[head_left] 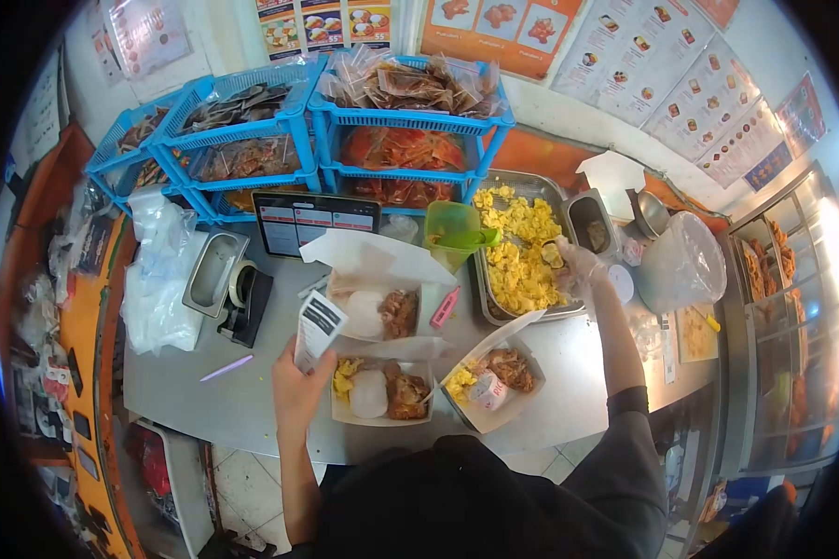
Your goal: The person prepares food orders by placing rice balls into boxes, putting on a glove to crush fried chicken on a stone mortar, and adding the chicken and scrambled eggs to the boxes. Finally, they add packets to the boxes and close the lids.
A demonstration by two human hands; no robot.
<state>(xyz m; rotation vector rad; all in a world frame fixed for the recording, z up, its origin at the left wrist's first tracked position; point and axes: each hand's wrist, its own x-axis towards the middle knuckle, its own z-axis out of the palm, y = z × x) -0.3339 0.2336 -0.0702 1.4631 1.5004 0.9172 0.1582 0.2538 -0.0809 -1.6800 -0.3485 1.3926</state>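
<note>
My left hand [302,387] is closed on a printed paper receipt [320,326], held up over the front of the table. In a clear plastic glove, my right hand [580,268] reaches into the right side of a metal tray [485,296] of scrambled eggs [522,270]. Its fingers are curled, with a small roundish thing at their tips that I cannot make out. Between my hands stand several open food boxes: a back box [347,296] with rice and fried chicken, a front box [382,416] with egg added, and a right box [494,421] with egg, chicken and a wrapped portion.
Blue stacked baskets [317,116] of packets stand behind a tablet [315,222]. A green jug [450,238] is beside the egg tray. A pink marker [445,307], a purple pen [226,367] and a tape dispenser [246,307] lie on the metal table [280,279]. A plastic-covered tub [682,265] stands right.
</note>
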